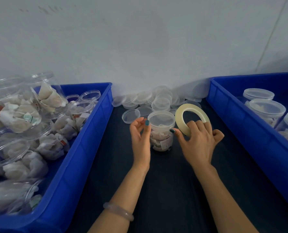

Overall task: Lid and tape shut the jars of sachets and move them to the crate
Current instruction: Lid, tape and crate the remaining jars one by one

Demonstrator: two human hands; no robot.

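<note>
Nearest, two bare forearms reach forward over the dark matte surface (156, 190), the left wrist wearing a pale pink bangle (118, 211). Between the hands stands the clear round plastic jar of white sachets (161, 139), upright with its long axis vertical and its translucent snap lid (161, 118) already seated. The left hand (140, 132) is just left of the jar, thumb tip at the lid's rim and fingers loosely curled. Whether it pinches a clear tape end I cannot tell. The right hand (198, 140) grasps the yellowish ring-shaped roll of clear tape (179, 117), fingers hooked through the hole, with the roll standing on edge just right of the lid. I judge that taping the lid seam comes next, so the tape must run sideways round the jar's top while the left hand steadies or turns it. Behind lie a heap of loose clear lids (156, 98). The blue plastic crate of open jars (92, 125) sits to the left. The blue plastic crate holding lidded jars (232, 118) sits to the right, nearer the right hand.
</note>
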